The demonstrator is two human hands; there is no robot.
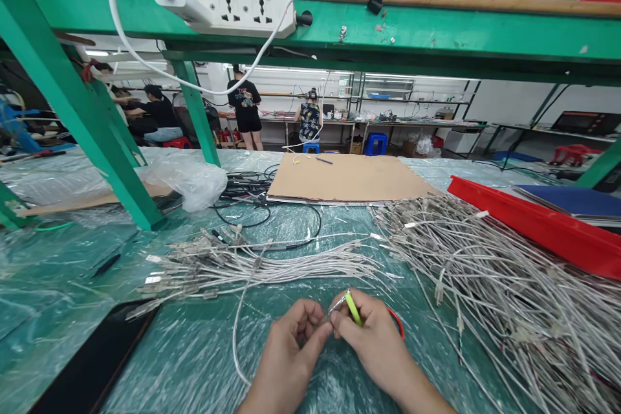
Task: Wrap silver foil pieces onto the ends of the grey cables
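Note:
My left hand (297,346) is closed in a pinch at the near middle of the table. A white cable (236,330) loops down behind its wrist, and a thin silvery wire end (337,304) shows between the fingertips of both hands. Against it, my right hand (373,330) is closed around a small tool with a yellow-green part (353,308) and an orange-red loop (398,322); fingers hide most of this tool. Just beyond the hands lies a bundle of white cables (291,265) with clear connectors at the left and stripped ends at the right.
A large heap of white cables (485,272) fills the right side, beside a red tray (533,223). A black phone (97,359) lies at left. Cardboard (349,178) and black cables (250,187) lie farther back. Overhead, a green beam (436,29) carries a power strip (237,10).

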